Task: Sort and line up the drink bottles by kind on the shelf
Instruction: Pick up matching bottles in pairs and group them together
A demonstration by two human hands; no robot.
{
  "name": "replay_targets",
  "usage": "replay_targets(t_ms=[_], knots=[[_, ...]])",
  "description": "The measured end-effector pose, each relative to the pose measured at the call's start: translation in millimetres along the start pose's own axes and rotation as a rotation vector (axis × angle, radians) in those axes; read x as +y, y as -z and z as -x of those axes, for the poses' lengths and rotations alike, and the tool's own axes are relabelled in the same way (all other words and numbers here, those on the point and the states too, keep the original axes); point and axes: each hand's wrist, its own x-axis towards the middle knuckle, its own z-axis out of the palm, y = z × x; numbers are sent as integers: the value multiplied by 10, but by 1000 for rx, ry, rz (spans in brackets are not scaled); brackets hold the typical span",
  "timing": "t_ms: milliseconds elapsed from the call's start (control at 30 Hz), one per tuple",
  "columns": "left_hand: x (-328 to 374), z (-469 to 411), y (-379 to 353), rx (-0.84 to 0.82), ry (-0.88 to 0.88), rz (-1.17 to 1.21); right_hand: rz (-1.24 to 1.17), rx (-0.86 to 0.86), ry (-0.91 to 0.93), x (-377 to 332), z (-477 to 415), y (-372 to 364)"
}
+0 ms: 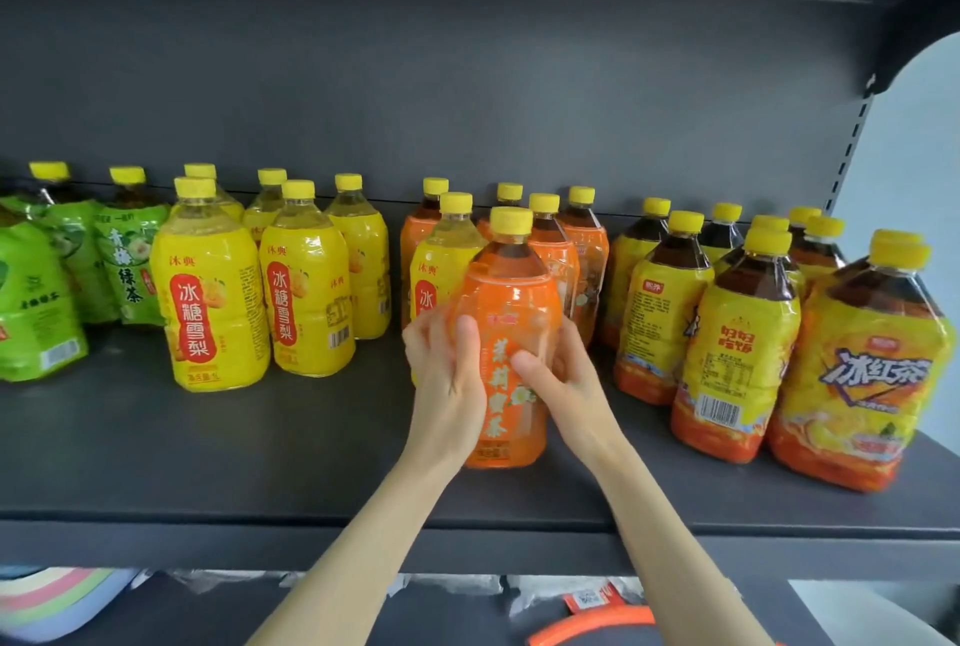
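Head view: left hand (444,385) and right hand (566,385) both grip the orange jasmine-tea bottle (511,297), upright just in front of a stray yellow pear-drink bottle (441,261) on the shelf (260,453). Better to hold it upright, label forward, and clear that stray first.

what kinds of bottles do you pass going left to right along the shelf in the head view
green-labelled plastic tea bottles → yellow-labelled plastic pear-drink bottles → orange-labelled plastic bottle gripped by the left hand and right hand → yellow-and-orange-labelled plastic iced-tea bottles holding dark liquid
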Motion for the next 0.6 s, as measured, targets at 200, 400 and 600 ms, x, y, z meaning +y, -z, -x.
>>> replay_targets(t_ms=[200, 400, 600], knots=[[-144, -375, 201, 113, -13, -141, -52, 141, 51, -62, 63, 103], [-239, -678, 280, -133, 186, -41, 58, 174, -29, 31, -109, 167], [-264, -691, 346, -73, 191, -73, 47, 142, -53, 109, -175, 153]])
